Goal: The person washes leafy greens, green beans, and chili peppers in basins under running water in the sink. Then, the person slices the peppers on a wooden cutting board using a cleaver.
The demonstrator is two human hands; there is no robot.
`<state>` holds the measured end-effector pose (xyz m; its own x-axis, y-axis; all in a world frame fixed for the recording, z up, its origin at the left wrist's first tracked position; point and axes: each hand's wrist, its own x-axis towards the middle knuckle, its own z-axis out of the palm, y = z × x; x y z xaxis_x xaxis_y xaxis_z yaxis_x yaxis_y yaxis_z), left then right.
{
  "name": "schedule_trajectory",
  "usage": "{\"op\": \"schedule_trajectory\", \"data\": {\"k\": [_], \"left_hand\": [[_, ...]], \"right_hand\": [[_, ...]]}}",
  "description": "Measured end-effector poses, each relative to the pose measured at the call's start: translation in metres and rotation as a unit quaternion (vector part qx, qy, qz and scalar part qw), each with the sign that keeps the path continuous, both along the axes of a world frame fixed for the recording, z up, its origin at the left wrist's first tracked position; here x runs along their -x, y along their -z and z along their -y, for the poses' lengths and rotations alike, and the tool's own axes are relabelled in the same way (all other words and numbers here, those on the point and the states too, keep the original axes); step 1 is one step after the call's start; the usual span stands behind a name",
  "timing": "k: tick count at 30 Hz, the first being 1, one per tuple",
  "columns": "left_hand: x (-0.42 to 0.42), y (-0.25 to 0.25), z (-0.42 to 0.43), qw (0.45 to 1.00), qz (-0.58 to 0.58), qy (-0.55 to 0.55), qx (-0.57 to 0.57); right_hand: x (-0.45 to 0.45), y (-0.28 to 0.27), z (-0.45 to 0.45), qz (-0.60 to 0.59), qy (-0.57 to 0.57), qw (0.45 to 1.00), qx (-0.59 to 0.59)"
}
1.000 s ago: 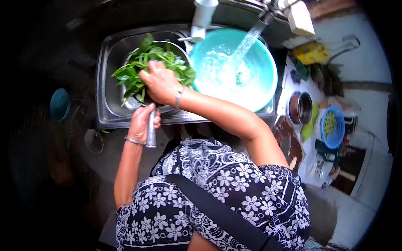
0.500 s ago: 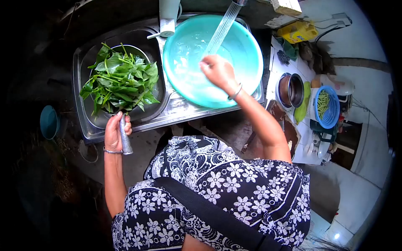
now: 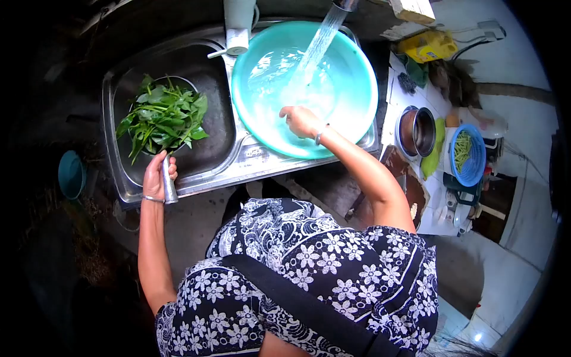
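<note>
My left hand (image 3: 156, 178) is closed around the tapered grey handle (image 3: 169, 181) of a round metal vessel (image 3: 191, 84). Most of the vessel is hidden under a heap of wet leafy greens (image 3: 163, 116), over the left sink bowl (image 3: 214, 104). My right hand (image 3: 303, 122) hovers over the near part of a turquoise basin (image 3: 241, 107), fingers loosely bent and a little apart, with nothing visible in them. Water (image 3: 321, 44) pours from the tap (image 3: 345, 5) into the basin just beyond that hand.
Right of the sink, a tiled counter holds a metal pot (image 3: 423, 134), a green gourd-like vegetable (image 3: 433, 152) and a blue basket (image 3: 476, 163) with green beans (image 3: 461, 149). A yellow bottle (image 3: 429, 46) lies behind them. A white pipe (image 3: 238, 24) stands at the sink's back edge.
The vessel of greens has shifted slightly left and sits lower or farther from the camera. My right hand has moved nearer to me, out of the stream, and its fingers have loosened.
</note>
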<state>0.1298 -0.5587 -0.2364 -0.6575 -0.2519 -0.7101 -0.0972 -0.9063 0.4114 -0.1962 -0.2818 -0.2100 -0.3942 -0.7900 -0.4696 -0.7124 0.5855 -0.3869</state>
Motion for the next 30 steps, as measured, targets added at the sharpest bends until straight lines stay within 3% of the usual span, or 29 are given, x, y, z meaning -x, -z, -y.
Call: {"op": "schedule_trajectory", "data": {"k": [6,7,10,12,14,17,19,22,25,27,28,30], "left_hand": [[0.006,0.019,0.01,1.0,-0.015,0.013,-0.002],[0.007,0.02,0.011,1.0,-0.016,0.015,-0.001],[0.008,0.015,0.01,1.0,-0.01,0.024,0.013],[0.008,0.017,0.01,1.0,-0.008,0.025,0.006],[0.008,0.014,0.011,0.999,-0.009,0.033,0.016],[0.009,0.02,0.013,0.998,-0.022,0.05,0.035],[0.01,0.02,0.016,0.997,-0.022,0.063,0.036],[0.011,0.03,0.022,0.995,-0.006,0.089,0.035],[0.02,0.036,0.03,0.994,0.015,0.096,0.043],[0.023,0.045,0.034,0.993,0.011,0.099,0.065],[0.023,0.055,0.038,0.993,0.005,0.104,0.058],[0.023,0.073,0.047,0.992,0.007,0.118,0.048]], "right_hand": [[-0.051,-0.086,0.049,-0.006,0.092,0.974,0.206],[-0.061,-0.094,0.067,-0.005,0.066,0.965,0.255],[-0.093,-0.104,0.128,-0.018,0.012,0.908,0.418],[-0.11,-0.084,0.171,-0.032,0.006,0.888,0.459],[-0.127,-0.054,0.212,-0.068,0.021,0.886,0.458],[-0.143,-0.024,0.242,-0.223,-0.057,0.918,0.322],[-0.153,0.008,0.25,-0.171,-0.066,0.936,0.302],[-0.162,-0.011,0.253,-0.164,-0.07,0.949,0.262],[-0.159,-0.053,0.231,-0.235,-0.121,0.92,0.289],[-0.154,-0.068,0.204,-0.183,-0.105,0.892,0.399],[-0.152,-0.085,0.183,-0.094,-0.073,0.903,0.413],[-0.144,-0.109,0.134,-0.085,-0.031,0.891,0.445]]}}
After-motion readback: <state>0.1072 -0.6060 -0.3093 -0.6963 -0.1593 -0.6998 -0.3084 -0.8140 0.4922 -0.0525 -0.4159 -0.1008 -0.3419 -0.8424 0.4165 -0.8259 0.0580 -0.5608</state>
